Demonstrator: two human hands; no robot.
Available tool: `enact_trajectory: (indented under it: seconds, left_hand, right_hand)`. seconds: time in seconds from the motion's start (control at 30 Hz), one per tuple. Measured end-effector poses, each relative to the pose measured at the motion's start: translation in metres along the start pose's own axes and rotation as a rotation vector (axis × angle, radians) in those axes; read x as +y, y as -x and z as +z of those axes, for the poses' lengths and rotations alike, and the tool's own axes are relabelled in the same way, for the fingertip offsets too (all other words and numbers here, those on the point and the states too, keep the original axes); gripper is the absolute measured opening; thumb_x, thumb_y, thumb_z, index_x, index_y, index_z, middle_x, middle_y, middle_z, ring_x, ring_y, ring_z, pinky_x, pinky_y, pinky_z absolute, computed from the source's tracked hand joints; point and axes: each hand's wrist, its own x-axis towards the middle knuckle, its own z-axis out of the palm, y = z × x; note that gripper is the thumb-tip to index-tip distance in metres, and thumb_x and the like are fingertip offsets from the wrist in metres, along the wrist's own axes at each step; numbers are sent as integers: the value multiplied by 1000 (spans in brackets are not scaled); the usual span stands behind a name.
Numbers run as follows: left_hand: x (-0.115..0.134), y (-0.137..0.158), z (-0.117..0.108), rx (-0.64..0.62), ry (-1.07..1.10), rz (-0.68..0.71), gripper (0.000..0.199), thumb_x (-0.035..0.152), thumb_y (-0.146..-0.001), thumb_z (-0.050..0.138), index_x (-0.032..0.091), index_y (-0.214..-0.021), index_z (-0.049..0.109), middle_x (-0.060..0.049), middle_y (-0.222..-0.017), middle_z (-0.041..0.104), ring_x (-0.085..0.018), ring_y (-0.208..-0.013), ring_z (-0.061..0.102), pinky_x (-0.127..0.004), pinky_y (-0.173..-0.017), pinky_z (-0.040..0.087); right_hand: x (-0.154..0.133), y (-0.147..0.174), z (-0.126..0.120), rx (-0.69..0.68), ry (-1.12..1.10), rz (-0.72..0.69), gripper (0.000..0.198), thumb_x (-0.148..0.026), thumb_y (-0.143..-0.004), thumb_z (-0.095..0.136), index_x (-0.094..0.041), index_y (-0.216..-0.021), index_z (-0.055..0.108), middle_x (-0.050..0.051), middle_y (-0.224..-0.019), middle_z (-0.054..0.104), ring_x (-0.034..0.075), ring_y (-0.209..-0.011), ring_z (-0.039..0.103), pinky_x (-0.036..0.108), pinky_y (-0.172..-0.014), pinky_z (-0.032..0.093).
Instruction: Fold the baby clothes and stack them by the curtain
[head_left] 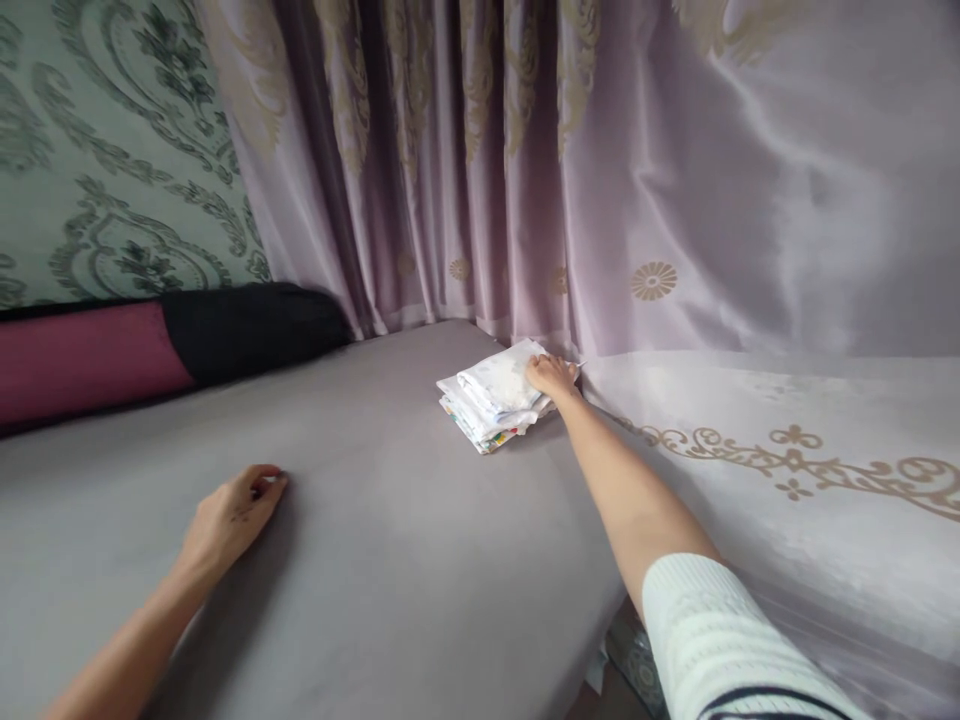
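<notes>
A small stack of folded white cloths point(495, 385) lies near the far right corner of the grey-covered bed point(390, 540). Coloured patches of red, yellow and green show along its lower layers. My right hand point(552, 374) rests on the stack's right side, its fingers curled over the edge of the top folded cloth; the fingertips are partly hidden. Off to the left, my left hand point(236, 515) hovers just over the bed sheet, apart from the stack. Its fingers are curled in with thumb and forefinger close together, and nothing shows in them.
Pale purple curtains point(540, 230) with gold patterns hang along the bed's far and right sides. A long maroon and black cushion point(172, 345) runs along the left, against green patterned wallpaper point(127, 150). The bed's right edge drops to the floor at lower right.
</notes>
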Motion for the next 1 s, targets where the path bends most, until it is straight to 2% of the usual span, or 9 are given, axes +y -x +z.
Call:
enact_trajectory:
  seconds: [0.13,0.23,0.37,0.63,0.87,0.93,1.0]
  left_hand:
    - [-13,9,-12,-8,-12,20,35,53,-78,45,26,-90,62,-6,-76,69,-28,-73,65,-36,-67,47]
    - [-9,14,-13,-23,-45,55,40,50,-81,38,21,-97,61,-9,-79,68,-28,-76,64,-36,-71,48]
    - [-6,18,-9,33,-97,137,41,45,-86,33,18,-102,60,-13,-91,68,-29,-87,65,-36,-79,48]
    - [-8,21,-5,75,-115,143,39,41,-88,31,21,-104,61,-11,-95,67,-25,-91,62,-35,-86,47]
    - [-1,21,1,105,-104,126,33,30,-91,33,19,-106,61,-13,-103,67,-25,-101,60,-36,-91,45]
    - [3,22,2,110,-93,106,31,26,-92,35,18,-107,61,-15,-106,67,-25,-103,60,-36,-92,45]
    - [6,22,2,109,-74,79,29,22,-91,37,17,-106,61,-15,-106,66,-25,-102,60,-35,-90,46]
  right_hand:
    - [-15,10,-1,36,-2,-17,55,-36,-99,19,-10,-132,55,20,-145,46,33,-139,32,54,-113,17]
    - [-38,28,4,75,-25,-114,54,-38,-99,22,-11,-138,49,19,-150,38,32,-142,27,53,-114,15]
    - [-68,49,13,44,-36,-220,58,-43,-98,25,-12,-144,42,20,-156,27,34,-145,18,56,-114,12]
    - [-85,54,26,21,62,-147,60,-44,-97,28,-11,-146,38,19,-158,21,34,-147,9,60,-114,8]
    - [-78,48,29,71,144,-155,57,-44,-96,30,-16,-143,44,16,-155,30,33,-145,18,58,-113,17]
    - [-75,46,28,67,131,-185,57,-42,-95,28,-15,-140,49,21,-151,35,36,-143,23,59,-111,20]
    - [-77,44,28,90,134,-191,56,-43,-92,27,-20,-134,56,22,-145,42,36,-139,32,56,-106,28]
